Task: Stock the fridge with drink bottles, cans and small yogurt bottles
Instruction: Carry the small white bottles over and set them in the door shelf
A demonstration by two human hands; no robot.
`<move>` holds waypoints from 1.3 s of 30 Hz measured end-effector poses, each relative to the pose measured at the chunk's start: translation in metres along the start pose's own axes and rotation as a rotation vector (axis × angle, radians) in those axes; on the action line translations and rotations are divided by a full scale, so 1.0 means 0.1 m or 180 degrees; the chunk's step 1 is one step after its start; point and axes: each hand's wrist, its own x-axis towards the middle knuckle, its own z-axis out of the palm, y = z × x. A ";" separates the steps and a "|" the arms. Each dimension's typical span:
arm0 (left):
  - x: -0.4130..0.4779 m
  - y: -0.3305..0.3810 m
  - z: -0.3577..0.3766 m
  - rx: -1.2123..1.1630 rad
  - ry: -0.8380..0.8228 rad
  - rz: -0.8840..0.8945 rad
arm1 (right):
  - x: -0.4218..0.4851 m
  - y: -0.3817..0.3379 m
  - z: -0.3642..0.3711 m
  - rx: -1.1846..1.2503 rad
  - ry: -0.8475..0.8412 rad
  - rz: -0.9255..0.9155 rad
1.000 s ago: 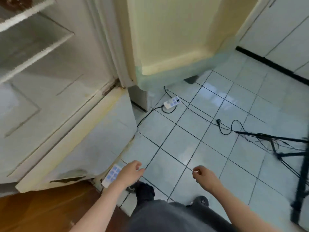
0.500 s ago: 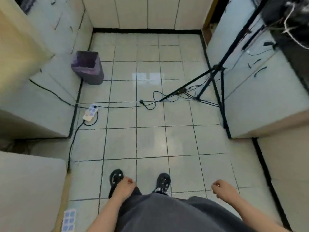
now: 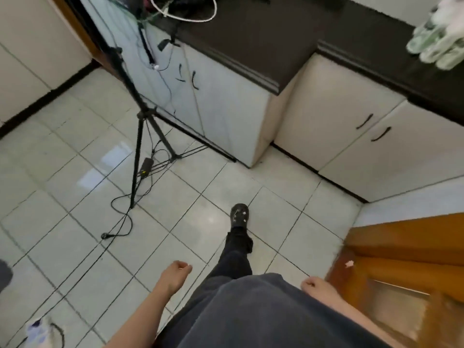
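The person looks down at a pale tile floor (image 3: 75,222). Both hands hang low by the body. The left hand (image 3: 177,271) is at 7 o'clock from the middle of the view. Its fingers are softly curled in and it holds nothing. The right hand (image 3: 312,285) is at 5 o'clock, next to the dark shirt (image 3: 263,310). Its fingers are softly curled too, and it holds nothing.

One foot in a black shoe (image 3: 239,215) is out in front, flat on the floor.

The drink bottles (image 3: 437,49) are far from the hands, up at 2 o'clock. They sit on a dark counter (image 3: 276,33) and look clear and greenish, but they are too blurry to count. White cupboards (image 3: 326,109) with dark handles are under the counter.

A black stand with three legs (image 3: 139,136) is at 11 o'clock, with thin black wires (image 3: 120,222) on the floor by it. A brown wooden door (image 3: 401,259) is at 4 o'clock. A white plug strip (image 3: 37,330) lies at 8 o'clock.
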 end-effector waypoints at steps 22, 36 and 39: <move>1.28 5.13 0.47 0.1693 -0.0794 0.1813 | 1.02 -0.42 -2.89 0.2041 0.1332 0.0154; 0.51 8.17 1.43 -0.0165 0.0385 0.3311 | 1.43 -0.19 -6.25 0.2509 0.3615 -0.1107; 0.46 8.50 1.53 -0.0281 0.0410 0.3545 | 1.44 -0.28 -6.61 0.2544 0.3895 -0.1292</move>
